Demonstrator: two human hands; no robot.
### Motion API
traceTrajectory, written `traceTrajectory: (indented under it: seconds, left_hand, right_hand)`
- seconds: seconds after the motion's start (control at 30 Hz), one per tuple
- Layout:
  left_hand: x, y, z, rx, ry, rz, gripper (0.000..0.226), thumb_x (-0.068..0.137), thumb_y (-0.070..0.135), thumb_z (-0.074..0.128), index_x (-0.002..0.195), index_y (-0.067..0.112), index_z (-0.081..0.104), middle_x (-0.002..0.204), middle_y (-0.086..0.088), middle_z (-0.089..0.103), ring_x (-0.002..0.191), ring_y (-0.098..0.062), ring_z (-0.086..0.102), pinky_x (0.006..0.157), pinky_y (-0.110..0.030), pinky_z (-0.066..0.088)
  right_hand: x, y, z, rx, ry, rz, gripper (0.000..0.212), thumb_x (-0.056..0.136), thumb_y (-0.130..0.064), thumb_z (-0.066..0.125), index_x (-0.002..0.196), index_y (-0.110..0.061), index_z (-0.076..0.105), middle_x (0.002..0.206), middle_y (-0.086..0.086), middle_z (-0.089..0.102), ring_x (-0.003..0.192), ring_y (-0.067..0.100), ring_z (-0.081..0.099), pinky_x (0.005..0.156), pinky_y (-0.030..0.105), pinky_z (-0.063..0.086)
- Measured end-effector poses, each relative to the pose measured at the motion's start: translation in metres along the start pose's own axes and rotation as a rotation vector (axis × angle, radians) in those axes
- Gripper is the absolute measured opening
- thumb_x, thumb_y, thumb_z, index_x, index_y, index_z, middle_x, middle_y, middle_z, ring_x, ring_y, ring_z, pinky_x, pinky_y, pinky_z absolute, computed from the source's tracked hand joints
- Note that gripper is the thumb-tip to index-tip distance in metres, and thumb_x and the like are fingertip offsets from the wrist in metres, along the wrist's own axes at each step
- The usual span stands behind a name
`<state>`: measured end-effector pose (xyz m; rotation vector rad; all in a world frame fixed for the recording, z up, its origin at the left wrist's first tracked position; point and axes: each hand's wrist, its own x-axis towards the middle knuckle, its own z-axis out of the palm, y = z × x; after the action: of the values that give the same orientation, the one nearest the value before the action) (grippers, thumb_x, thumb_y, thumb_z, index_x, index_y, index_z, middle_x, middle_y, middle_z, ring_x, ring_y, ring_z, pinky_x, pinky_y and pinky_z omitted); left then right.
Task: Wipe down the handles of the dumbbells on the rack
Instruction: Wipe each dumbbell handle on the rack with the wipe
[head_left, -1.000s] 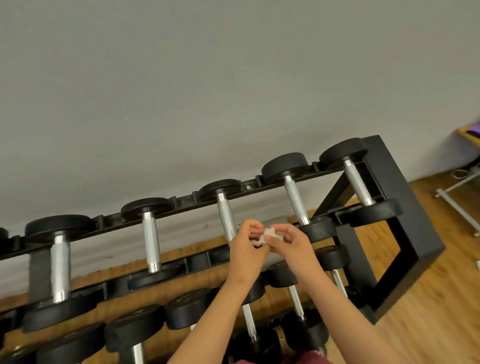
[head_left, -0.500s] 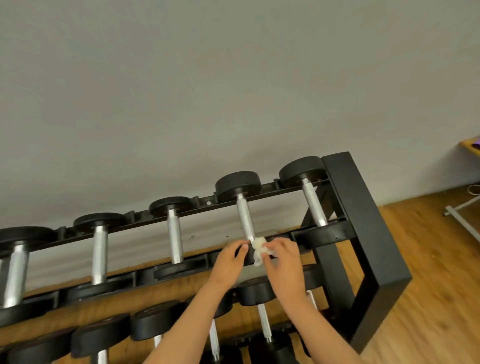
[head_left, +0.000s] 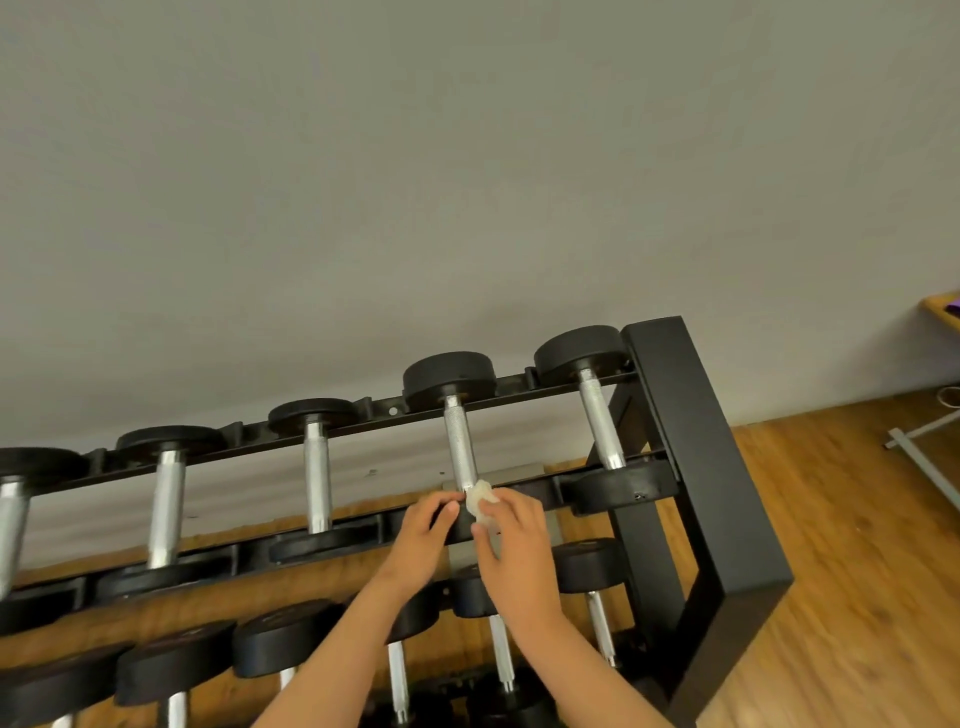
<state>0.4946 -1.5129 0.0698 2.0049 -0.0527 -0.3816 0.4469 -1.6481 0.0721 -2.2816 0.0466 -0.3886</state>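
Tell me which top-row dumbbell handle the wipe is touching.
The second handle from the right end; the wipe in the right hand meets its near end.

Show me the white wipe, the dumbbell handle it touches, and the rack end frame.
white wipe (head_left: 481, 502): head view, its crumpled middle.
dumbbell handle (head_left: 460, 441): head view, the knurled middle of the shaft.
rack end frame (head_left: 701, 457): head view, its flat top face.
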Motion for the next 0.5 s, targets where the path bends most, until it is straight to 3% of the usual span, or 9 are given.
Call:
traceTrajectory:
  seconds: [0.07, 0.13, 0.2, 0.27, 0.37, 0.43, 0.5]
  left_hand:
    - [-0.001, 0.005, -0.002, -0.048, -0.007, 0.011, 0.021, 0.103, 0.017, 0.043, 0.116, 0.017, 0.06, 0.112, -0.001, 0.059, 0.104, -0.005, 0.053, 0.086, -0.009, 0.041]
    - [-0.001, 0.005, -0.003, -0.096, -0.023, -0.001, 0.021, 0.103, 0.015, 0.044, 0.117, 0.015, 0.059, 0.113, -0.003, 0.058, 0.103, -0.006, 0.054, 0.083, -0.008, 0.044]
    - [0.0, 0.001, -0.003, -0.102, -0.043, -0.017, 0.021, 0.103, 0.02, 0.044, 0.118, 0.021, 0.059, 0.119, -0.004, 0.057, 0.111, -0.013, 0.054, 0.092, -0.016, 0.044]
    - [0.003, -0.004, -0.004, -0.066, -0.047, -0.045, 0.02, 0.103, 0.025, 0.044, 0.117, 0.028, 0.059, 0.122, 0.0, 0.056, 0.118, -0.014, 0.049, 0.101, -0.025, 0.039]
    - [0.005, -0.003, -0.005, -0.029, -0.056, -0.065, 0.021, 0.103, 0.029, 0.043, 0.119, 0.03, 0.057, 0.125, 0.004, 0.053, 0.121, -0.011, 0.043, 0.104, -0.026, 0.032]
    - [0.004, -0.002, -0.005, -0.024, -0.064, -0.067, 0.023, 0.103, 0.03, 0.043, 0.121, 0.029, 0.057, 0.126, 0.003, 0.053, 0.122, -0.011, 0.042, 0.104, -0.026, 0.031]
    - [0.004, -0.003, -0.006, -0.023, -0.068, -0.069, 0.023, 0.103, 0.031, 0.043, 0.122, 0.029, 0.057, 0.127, 0.003, 0.052, 0.122, -0.012, 0.042, 0.103, -0.025, 0.031]
  right_hand:
    - [-0.007, -0.003, 0.01, -0.061, -0.068, -0.105, 0.027, 0.085, -0.013, 0.07, 0.112, -0.016, 0.069, 0.12, -0.006, 0.054, 0.117, 0.006, 0.047, 0.094, 0.006, 0.04]
    - [-0.011, -0.002, 0.018, -0.106, -0.161, -0.197, 0.033, 0.075, -0.007, 0.078, 0.105, -0.015, 0.07, 0.119, -0.007, 0.047, 0.114, 0.015, 0.055, 0.082, 0.019, 0.054]
    - [-0.008, 0.005, 0.017, -0.108, -0.204, -0.239, 0.041, 0.065, -0.002, 0.083, 0.101, -0.015, 0.07, 0.12, -0.006, 0.044, 0.114, 0.016, 0.053, 0.077, 0.023, 0.057]
    - [-0.006, 0.016, 0.01, -0.108, -0.133, -0.226, 0.034, 0.068, 0.0, 0.082, 0.095, -0.016, 0.071, 0.118, -0.001, 0.053, 0.114, 0.008, 0.046, 0.082, 0.018, 0.052]
    - [-0.004, 0.022, -0.003, 0.077, 0.039, 0.072, 0.018, 0.084, -0.005, 0.071, 0.094, -0.019, 0.07, 0.109, -0.006, 0.061, 0.105, -0.003, 0.05, 0.093, 0.013, 0.043]
    - [0.0, 0.023, -0.005, 0.279, 0.107, 0.359, 0.015, 0.088, -0.007, 0.066, 0.092, -0.021, 0.066, 0.099, -0.008, 0.063, 0.101, 0.007, 0.059, 0.086, 0.017, 0.047]
    - [0.005, 0.021, -0.005, 0.349, 0.135, 0.52, 0.012, 0.091, -0.007, 0.064, 0.094, -0.018, 0.066, 0.093, -0.005, 0.065, 0.1, 0.018, 0.064, 0.079, 0.014, 0.046]
